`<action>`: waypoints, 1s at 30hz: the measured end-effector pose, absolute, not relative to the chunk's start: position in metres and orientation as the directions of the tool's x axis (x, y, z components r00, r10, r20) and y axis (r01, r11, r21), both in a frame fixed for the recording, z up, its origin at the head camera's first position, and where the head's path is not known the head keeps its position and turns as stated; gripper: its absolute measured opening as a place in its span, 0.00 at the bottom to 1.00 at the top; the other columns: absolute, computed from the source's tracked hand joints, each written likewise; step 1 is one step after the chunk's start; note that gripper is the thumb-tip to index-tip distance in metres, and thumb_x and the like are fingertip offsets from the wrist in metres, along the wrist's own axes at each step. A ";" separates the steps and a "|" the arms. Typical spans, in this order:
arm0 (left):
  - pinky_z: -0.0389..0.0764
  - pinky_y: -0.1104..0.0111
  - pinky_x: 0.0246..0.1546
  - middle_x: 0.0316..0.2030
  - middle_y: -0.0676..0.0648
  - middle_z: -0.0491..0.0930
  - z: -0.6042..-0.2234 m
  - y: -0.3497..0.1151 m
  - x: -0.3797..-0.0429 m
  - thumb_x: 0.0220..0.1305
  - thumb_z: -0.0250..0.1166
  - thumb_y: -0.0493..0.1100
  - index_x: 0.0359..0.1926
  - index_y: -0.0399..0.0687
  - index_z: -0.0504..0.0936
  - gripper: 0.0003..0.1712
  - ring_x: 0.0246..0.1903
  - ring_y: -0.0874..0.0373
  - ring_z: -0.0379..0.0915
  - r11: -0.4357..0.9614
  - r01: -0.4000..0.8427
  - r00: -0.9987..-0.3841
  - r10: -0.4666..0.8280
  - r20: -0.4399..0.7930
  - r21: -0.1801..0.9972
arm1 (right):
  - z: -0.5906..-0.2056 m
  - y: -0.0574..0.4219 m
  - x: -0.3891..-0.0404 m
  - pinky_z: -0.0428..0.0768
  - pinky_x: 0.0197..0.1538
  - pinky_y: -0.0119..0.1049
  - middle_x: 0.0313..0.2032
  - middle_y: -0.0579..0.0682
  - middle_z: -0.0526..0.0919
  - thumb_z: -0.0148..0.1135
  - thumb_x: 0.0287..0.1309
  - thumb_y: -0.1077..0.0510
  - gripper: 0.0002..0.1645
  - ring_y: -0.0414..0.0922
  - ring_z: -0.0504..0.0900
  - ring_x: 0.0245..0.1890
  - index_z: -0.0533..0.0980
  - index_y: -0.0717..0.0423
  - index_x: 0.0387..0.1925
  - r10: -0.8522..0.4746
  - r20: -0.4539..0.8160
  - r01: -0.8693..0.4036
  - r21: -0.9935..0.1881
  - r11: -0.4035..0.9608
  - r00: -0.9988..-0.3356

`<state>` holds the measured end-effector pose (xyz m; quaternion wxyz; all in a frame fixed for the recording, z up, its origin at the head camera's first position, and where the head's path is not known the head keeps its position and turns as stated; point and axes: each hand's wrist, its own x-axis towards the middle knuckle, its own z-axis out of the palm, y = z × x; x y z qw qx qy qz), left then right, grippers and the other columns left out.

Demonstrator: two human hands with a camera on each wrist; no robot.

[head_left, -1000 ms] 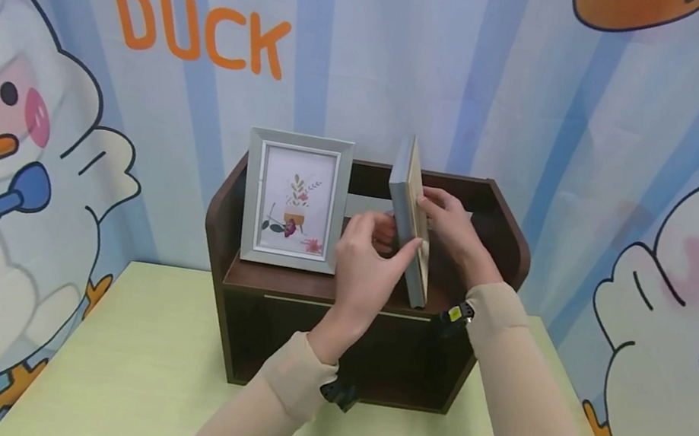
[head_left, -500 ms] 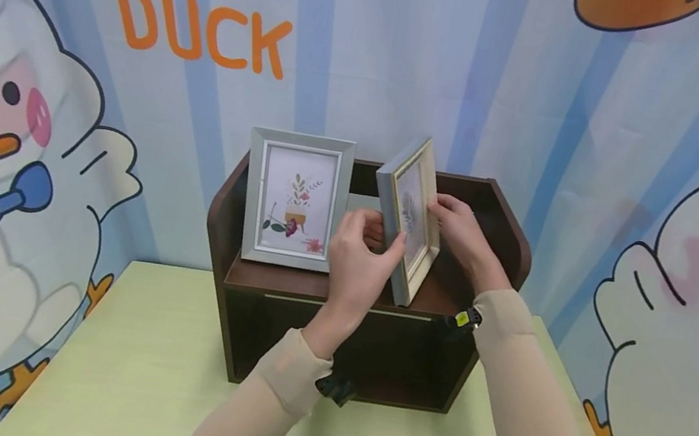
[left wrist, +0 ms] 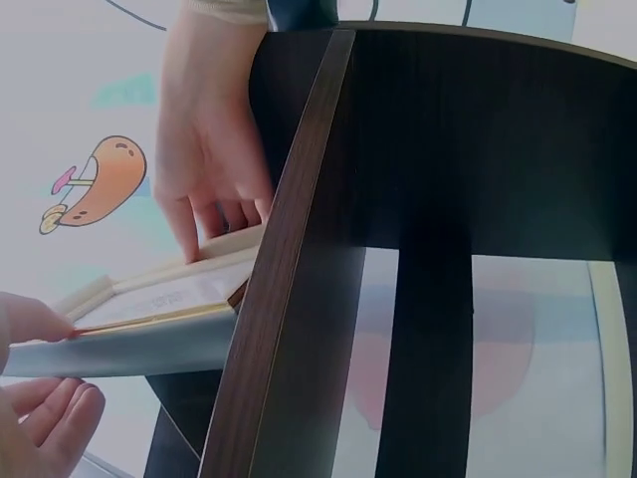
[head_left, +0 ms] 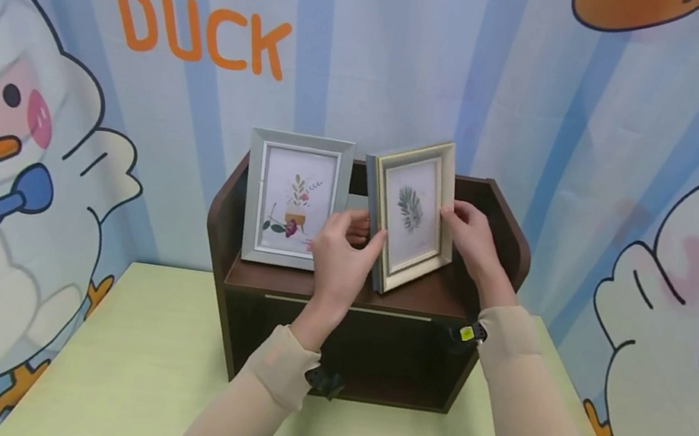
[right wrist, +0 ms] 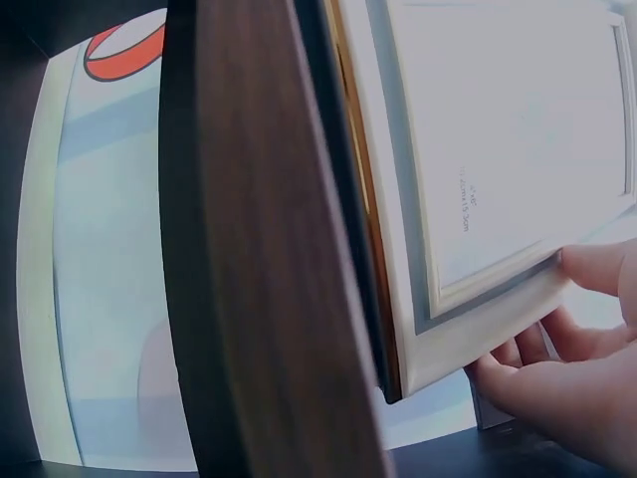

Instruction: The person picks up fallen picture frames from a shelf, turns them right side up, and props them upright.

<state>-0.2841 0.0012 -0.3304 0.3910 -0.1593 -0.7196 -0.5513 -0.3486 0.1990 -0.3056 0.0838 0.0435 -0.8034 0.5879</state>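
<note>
A cream and gold picture frame (head_left: 411, 211) with a leaf print stands tilted over the upper shelf, its face turned partly to the right. My left hand (head_left: 340, 259) pinches its left edge, thumb in front and fingers behind. On the opposite edge, my right hand (head_left: 472, 240) holds it between thumb and fingers. The left wrist view shows the frame's grey side (left wrist: 159, 344) between my left thumb and fingers. In the right wrist view, its pale border (right wrist: 478, 344) lies in my right hand (right wrist: 572, 368). A grey picture frame (head_left: 303, 145) with a flower-pot print stands upright at left.
The dark brown two-level shelf (head_left: 337, 294) stands on a pale green table (head_left: 155, 340). Its raised sides flank both picture frames. Behind hangs a blue striped curtain (head_left: 378, 45) with duck drawings.
The cream frame has swung from nearly edge-on to showing its leaf print. My left hand has shifted left with one edge, my right hand slightly right with the other.
</note>
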 end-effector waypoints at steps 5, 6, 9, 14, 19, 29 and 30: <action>0.83 0.71 0.37 0.35 0.40 0.81 -0.332 0.000 -0.289 0.55 0.69 0.37 0.43 0.35 0.82 0.14 0.35 0.52 0.81 0.337 0.656 -0.649 -0.205 0.732 0.676 | -0.306 0.199 -0.340 0.68 0.63 0.51 0.61 0.63 0.68 0.48 0.70 0.50 0.29 0.55 0.69 0.60 0.63 0.63 0.65 0.108 0.176 -0.132 -0.935 0.330 -0.978; 0.83 0.72 0.37 0.35 0.40 0.81 -0.332 0.000 -0.290 0.55 0.69 0.37 0.43 0.35 0.82 0.14 0.35 0.53 0.81 0.339 0.654 -0.650 -0.207 0.732 0.676 | -0.306 0.198 -0.339 0.69 0.63 0.51 0.62 0.62 0.68 0.48 0.69 0.49 0.30 0.55 0.69 0.60 0.63 0.62 0.65 0.127 0.171 -0.121 -0.936 0.330 -0.977; 0.83 0.73 0.36 0.35 0.39 0.81 -0.332 0.000 -0.292 0.55 0.69 0.36 0.43 0.34 0.82 0.14 0.34 0.53 0.82 0.342 0.650 -0.649 -0.214 0.730 0.679 | -0.307 0.196 -0.333 0.68 0.63 0.51 0.63 0.61 0.68 0.49 0.69 0.49 0.30 0.55 0.68 0.61 0.63 0.59 0.66 0.183 0.158 -0.095 -0.946 0.311 -0.970; 0.83 0.75 0.35 0.34 0.40 0.82 -0.331 -0.001 -0.296 0.55 0.69 0.36 0.41 0.34 0.83 0.13 0.33 0.54 0.83 0.367 0.635 -0.650 -0.223 0.727 0.680 | -0.310 0.192 -0.324 0.69 0.64 0.49 0.64 0.59 0.68 0.48 0.69 0.48 0.30 0.54 0.68 0.62 0.62 0.58 0.67 0.269 0.161 -0.090 -0.962 0.259 -0.950; 0.83 0.74 0.34 0.33 0.40 0.83 -0.329 -0.002 -0.298 0.55 0.69 0.36 0.40 0.35 0.84 0.11 0.32 0.54 0.83 0.399 0.614 -0.657 -0.220 0.721 0.681 | -0.313 0.190 -0.317 0.68 0.65 0.47 0.65 0.57 0.67 0.48 0.69 0.48 0.30 0.52 0.68 0.63 0.62 0.56 0.68 0.313 0.158 -0.080 -0.965 0.249 -0.937; 0.83 0.71 0.32 0.32 0.43 0.86 -0.327 -0.004 -0.300 0.57 0.68 0.39 0.38 0.38 0.85 0.09 0.29 0.57 0.83 0.504 0.561 -0.657 -0.211 0.724 0.657 | -0.313 0.189 -0.298 0.70 0.64 0.47 0.64 0.58 0.68 0.47 0.70 0.50 0.29 0.53 0.69 0.62 0.62 0.57 0.67 0.325 0.177 -0.083 -0.955 0.284 -0.929; 0.83 0.70 0.32 0.32 0.43 0.86 -0.327 -0.004 -0.300 0.57 0.68 0.39 0.38 0.38 0.86 0.09 0.29 0.57 0.83 0.516 0.557 -0.653 -0.212 0.727 0.651 | -0.313 0.189 -0.296 0.70 0.64 0.47 0.64 0.58 0.68 0.47 0.70 0.50 0.28 0.52 0.69 0.62 0.63 0.56 0.67 0.326 0.180 -0.082 -0.953 0.292 -0.928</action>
